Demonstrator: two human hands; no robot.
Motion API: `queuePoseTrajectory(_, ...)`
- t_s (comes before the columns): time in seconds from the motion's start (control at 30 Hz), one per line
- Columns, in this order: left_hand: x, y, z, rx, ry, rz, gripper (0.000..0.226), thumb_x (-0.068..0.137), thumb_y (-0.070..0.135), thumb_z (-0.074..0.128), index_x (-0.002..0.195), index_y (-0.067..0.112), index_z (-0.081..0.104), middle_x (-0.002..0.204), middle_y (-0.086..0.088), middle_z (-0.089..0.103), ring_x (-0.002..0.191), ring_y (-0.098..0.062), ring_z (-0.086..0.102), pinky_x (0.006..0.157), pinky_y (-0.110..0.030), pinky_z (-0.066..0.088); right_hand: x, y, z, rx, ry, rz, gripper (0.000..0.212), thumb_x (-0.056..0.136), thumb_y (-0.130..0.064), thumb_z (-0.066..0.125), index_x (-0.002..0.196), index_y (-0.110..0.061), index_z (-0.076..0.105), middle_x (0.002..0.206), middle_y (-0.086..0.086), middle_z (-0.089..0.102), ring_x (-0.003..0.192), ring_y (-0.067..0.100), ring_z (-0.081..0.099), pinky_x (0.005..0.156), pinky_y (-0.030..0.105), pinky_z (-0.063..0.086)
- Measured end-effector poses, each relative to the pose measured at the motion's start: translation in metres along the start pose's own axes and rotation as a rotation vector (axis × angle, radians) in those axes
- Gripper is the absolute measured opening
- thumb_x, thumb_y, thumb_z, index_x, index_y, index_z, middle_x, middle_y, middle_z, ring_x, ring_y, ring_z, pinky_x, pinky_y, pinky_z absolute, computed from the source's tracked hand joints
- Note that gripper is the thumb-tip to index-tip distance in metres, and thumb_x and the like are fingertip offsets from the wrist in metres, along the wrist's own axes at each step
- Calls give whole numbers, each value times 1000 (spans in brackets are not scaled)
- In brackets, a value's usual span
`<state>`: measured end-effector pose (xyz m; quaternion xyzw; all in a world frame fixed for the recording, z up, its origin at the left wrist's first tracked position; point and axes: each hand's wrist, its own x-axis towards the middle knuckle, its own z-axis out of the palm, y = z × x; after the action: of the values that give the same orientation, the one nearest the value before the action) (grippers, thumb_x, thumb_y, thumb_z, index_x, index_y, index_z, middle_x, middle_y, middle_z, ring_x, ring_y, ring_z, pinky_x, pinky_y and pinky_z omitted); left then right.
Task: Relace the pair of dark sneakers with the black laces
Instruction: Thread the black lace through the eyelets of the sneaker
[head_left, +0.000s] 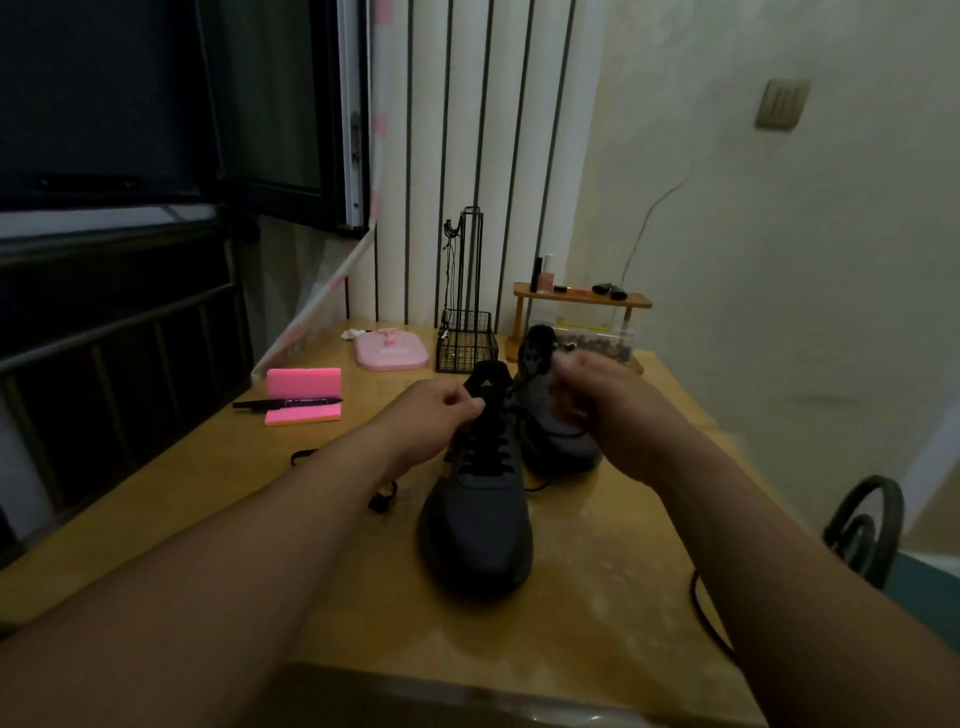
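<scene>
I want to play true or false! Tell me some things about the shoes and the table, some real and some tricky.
1. The near sneaker points its toe toward the person. True.
2. The black pen lies right of that sneaker. False: it lies to the left, by the pink blocks.
3. The left hand pinches the black lace at that sneaker's top. True.
4. The wire basket stands on the floor. False: it stands on the table, behind that sneaker.

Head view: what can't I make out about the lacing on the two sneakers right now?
Top eyelets of the near sneaker: head view, covered by the left hand pinching the black lace.
Grip of the right hand: head view, motion-blurred; what it holds is unclear.
Lacing of the far sneaker: head view, mostly behind the right hand, dim.
</scene>
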<state>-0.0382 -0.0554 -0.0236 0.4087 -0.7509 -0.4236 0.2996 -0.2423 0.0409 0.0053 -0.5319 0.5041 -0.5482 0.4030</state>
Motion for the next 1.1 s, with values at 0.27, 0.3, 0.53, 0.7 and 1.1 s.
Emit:
queuePoseTrajectory(0.27, -2, 0, -2, -29, 6, -30, 29, 108, 38, 54, 98, 14, 67, 102, -7, 71, 100, -22, 66, 80, -33, 47, -2, 25, -16, 13, 280, 194, 28, 104, -28, 54, 80, -13, 57, 73, 3, 54, 70, 21, 54, 68, 38, 47)
queuePoseTrajectory(0.3, -3, 2, -1, -4, -4, -23, 30, 107, 40, 55, 99, 14, 67, 101, -6, 71, 98, -21, 66, 78, -32, 48, -4, 32, -13, -322, 290, 256, 26, 104, -33, 57, 90, -11, 62, 81, 4, 59, 76, 21, 57, 69, 38, 50)
queuePoseTrajectory(0.53, -2, 3, 5, 80, 17, 38, 23, 105, 37, 59, 98, 17, 66, 95, -5, 69, 90, -18, 67, 70, -30, 49, -6, 42, 48, -994, 355, -90, 30, 92, -54, 66, 99, -29, 50, 89, -10, 56, 77, 8, 56, 63, 32, 51)
queuePoseTrajectory(0.7, 0, -2, 2, 257, -7, 75, 18, 102, 29, 65, 87, 19, 64, 87, -3, 64, 81, -16, 61, 67, -29, 44, 5, 56, 62, -880, 267, 22, 33, 93, -51, 68, 96, -25, 47, 88, -6, 60, 75, 11, 58, 58, 34, 46)
queuePoseTrajectory(1.1, -5, -13, -11, -103, 172, -53, 25, 104, 36, 58, 107, 12, 60, 101, -15, 69, 87, -23, 66, 71, -34, 49, 5, 65, 60, -805, 292, 16, 36, 93, -52, 69, 95, -24, 48, 88, -3, 61, 78, 15, 59, 70, 43, 53)
